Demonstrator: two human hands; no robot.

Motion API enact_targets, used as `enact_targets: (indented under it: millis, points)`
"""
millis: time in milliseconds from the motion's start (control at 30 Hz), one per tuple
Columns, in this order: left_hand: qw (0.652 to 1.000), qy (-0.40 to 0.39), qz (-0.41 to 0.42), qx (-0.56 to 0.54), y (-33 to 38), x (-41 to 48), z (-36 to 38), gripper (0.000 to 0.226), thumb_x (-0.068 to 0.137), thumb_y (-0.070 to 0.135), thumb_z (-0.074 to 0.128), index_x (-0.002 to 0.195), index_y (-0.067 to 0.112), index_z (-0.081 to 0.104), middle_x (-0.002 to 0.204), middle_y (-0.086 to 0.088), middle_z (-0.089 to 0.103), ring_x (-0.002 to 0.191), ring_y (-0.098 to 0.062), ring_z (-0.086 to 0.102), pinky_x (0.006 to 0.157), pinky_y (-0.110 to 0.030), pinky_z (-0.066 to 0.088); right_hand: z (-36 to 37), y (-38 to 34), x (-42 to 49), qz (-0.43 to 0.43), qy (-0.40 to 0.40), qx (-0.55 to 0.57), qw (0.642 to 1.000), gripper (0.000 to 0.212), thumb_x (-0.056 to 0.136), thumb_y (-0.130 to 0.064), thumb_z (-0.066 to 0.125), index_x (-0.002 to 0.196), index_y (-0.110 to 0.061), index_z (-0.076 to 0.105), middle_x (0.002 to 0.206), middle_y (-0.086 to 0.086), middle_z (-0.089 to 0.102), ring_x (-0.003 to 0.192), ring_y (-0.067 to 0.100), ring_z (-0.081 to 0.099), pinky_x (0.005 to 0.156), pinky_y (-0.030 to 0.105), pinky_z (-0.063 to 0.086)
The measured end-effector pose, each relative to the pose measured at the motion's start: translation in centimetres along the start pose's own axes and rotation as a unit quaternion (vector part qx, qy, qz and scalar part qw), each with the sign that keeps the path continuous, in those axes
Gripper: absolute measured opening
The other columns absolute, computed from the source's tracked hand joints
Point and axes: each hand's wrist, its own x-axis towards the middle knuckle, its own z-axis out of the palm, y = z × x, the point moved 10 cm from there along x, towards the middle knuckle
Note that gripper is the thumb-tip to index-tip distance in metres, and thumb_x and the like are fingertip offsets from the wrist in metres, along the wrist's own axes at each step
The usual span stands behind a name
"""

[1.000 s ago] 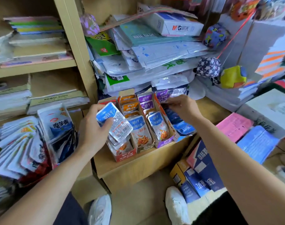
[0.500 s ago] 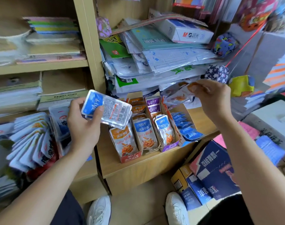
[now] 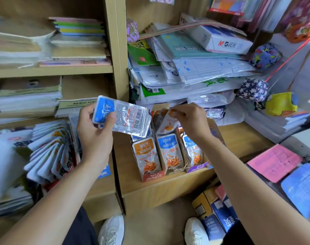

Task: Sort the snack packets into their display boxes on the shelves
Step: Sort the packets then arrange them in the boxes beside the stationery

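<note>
The left hand (image 3: 95,137) holds a small stack of blue packets (image 3: 121,116) above the shelf (image 3: 126,170), thumb across the blue end and fingers closed around the stack from behind; the packets lie nearly flat, printed backs and barcode facing up, tilted down a little to the right. The right hand (image 3: 193,121) pinches one orange packet (image 3: 168,122) by its top corner between thumb and forefinger, so it hangs slanting over the back of the display boxes. Three boxes stand side by side on the shelf below both hands: an orange box (image 3: 151,175) at left with orange-topped packets upright in it, a middle box (image 3: 174,169) with a blue-topped packet at the front, and a purple box (image 3: 197,167) at right, partly hidden by the right forearm, also showing a blue-topped packet. The held orange packet hangs above the rear of the left and middle boxes; which one it is over cannot be told. Left of the boxes, a fanned pile of loose packets (image 3: 50,151) leans in the next compartment. Behind the boxes sits a heap of plastic-wrapped paper goods (image 3: 194,71). Two white shoes (image 3: 113,228) show on the floor below.
</note>
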Motion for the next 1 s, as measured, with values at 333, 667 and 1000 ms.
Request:
enact_targets:
  millis: [333, 667, 1000]
  points:
    - [0.994, -0.105, -0.017, -0.016, -0.2, 0.2, 1.1, 0.031, 0.087, 0.01, 0.073, 0.107, 0.031, 0.059, 0.109, -0.009, 0.069, 0.095, -0.018, 0.064, 0.086, -0.035, 0.052, 5.1, 1.0, -1.2, 0.031, -0.139, 0.001, 0.99, 0.026, 0.089, -0.012, 0.072, 0.115, -0.017, 0.076, 0.104, 0.005, 0.077, 0.092, 0.022, 0.07, 0.077, 0.029, 0.052]
    - [0.95, -0.285, -0.08, -0.101, 0.5, -1.6, 4.1, 0.032, 0.082, -0.002, 0.073, 0.107, 0.015, 0.059, 0.099, -0.005, 0.067, 0.093, -0.019, 0.063, 0.085, -0.029, 0.053, 0.6, 1.4, -4.0, 0.127, -0.111, 0.206, 0.964, 0.056, 0.085, 0.001, 0.063, 0.137, -0.022, 0.06, 0.135, -0.003, 0.063, 0.117, 0.004, 0.061, 0.096, 0.035, 0.056]
    - [0.923, -0.335, -0.149, -0.121, 0.0, -4.6, 8.4, 0.038, 0.075, 0.009, 0.078, 0.108, 0.014, 0.059, 0.098, -0.008, 0.067, 0.094, -0.024, 0.061, 0.084, -0.04, 0.052, -0.8, -1.5, -7.3, 0.151, -0.177, 0.366, 0.901, 0.006, 0.092, -0.014, 0.07, 0.09, -0.01, 0.075, 0.084, 0.011, 0.075, 0.074, 0.025, 0.069, 0.067, 0.044, 0.056]
